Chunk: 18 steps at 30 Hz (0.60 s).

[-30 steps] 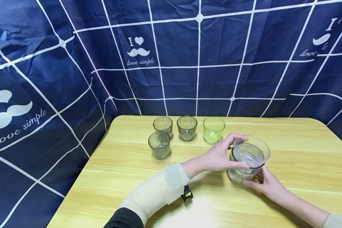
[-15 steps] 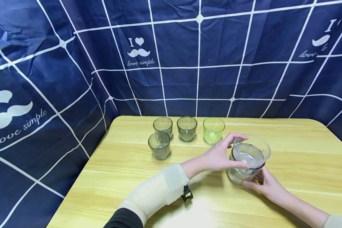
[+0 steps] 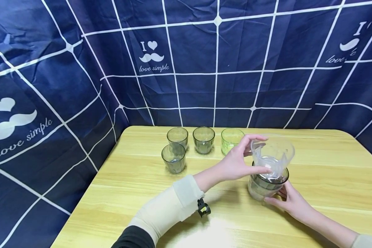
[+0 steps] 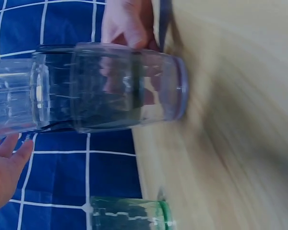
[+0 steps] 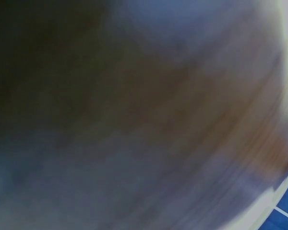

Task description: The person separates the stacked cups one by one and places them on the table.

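My left hand grips a clear glass between thumb and fingers. The base of this glass sits inside the mouth of a dark grey glass. The grey one is nested in another clear glass, which stands upright on the table. My right hand holds the low part of the stack, thumb at the near side and fingers behind it. In the left wrist view the stack lies sideways, with the right hand behind the bottom glass. The right wrist view is mostly a brownish blur.
Left of the stack stand a green glass and three grey glasses: one in the back row's middle, one at its left, and one in front. The wooden table meets a blue checked curtain behind.
My left hand has raised the top clear glass, so more of it shows above the grey glass's rim. The right hand and the lower glasses have stayed in place.
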Motion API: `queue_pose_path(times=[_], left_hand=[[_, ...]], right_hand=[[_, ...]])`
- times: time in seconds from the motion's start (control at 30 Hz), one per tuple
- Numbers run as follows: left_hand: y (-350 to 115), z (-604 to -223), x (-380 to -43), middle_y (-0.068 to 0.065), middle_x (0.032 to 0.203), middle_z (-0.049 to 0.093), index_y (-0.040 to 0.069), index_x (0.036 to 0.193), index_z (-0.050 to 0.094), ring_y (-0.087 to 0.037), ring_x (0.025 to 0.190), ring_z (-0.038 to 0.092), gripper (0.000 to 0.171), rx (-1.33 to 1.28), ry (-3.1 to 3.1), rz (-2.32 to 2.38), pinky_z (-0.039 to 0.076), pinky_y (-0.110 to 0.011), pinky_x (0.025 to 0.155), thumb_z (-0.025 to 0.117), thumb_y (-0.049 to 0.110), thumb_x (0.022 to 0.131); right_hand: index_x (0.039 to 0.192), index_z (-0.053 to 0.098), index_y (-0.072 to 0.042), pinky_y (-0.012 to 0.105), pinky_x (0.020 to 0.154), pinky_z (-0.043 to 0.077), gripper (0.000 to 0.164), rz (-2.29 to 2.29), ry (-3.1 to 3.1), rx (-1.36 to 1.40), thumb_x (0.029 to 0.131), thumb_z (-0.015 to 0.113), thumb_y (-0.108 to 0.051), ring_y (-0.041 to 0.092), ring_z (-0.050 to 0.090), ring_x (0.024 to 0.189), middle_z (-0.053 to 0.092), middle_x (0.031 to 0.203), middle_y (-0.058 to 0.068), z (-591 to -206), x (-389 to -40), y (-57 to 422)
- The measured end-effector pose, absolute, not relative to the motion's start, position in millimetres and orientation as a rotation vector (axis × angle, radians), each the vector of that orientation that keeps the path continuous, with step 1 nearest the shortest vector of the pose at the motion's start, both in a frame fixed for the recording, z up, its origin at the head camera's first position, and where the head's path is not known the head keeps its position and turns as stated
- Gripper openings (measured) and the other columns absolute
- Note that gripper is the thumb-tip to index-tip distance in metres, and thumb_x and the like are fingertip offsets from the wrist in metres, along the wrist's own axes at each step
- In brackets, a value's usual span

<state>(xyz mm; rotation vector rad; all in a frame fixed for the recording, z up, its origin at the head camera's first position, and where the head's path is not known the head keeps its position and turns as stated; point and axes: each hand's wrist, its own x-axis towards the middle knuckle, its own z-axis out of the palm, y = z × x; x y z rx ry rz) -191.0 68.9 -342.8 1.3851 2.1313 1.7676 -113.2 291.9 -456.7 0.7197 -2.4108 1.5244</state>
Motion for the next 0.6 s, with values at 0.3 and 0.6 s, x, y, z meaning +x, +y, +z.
queue_pose_path(times=[0.3, 0.6], left_hand=[[47, -330, -193, -0.001, 0.144, 0.045, 0.013, 0.137, 0.036, -0.007, 0.123, 0.050, 0.078, 1.316, 2.013, 2.024, 0.046, -0.026, 0.096, 0.080, -0.006, 0.075], [10, -337, -198, -0.011, 0.145, 0.042, 0.007, 0.136, 0.036, -0.025, 0.131, 0.046, 0.075, 1.179, 2.039, 2.128, 0.045, -0.035, 0.100, 0.076, -0.012, 0.076]], right_hand=[[0.143, 0.025, 0.008, 0.006, 0.092, 0.035, 0.083, 1.524, -2.451, 0.682, 0.076, 0.073, 0.014, -0.011, 0.045, 0.115, 0.039, 0.134, -0.025, -457, -114, 293], [0.139, 0.031, 0.008, 0.008, 0.091, 0.039, 0.077, 1.730, -2.357, 0.665, 0.073, 0.070, 0.021, -0.006, 0.053, 0.111, 0.049, 0.130, -0.020, -454, -115, 293]])
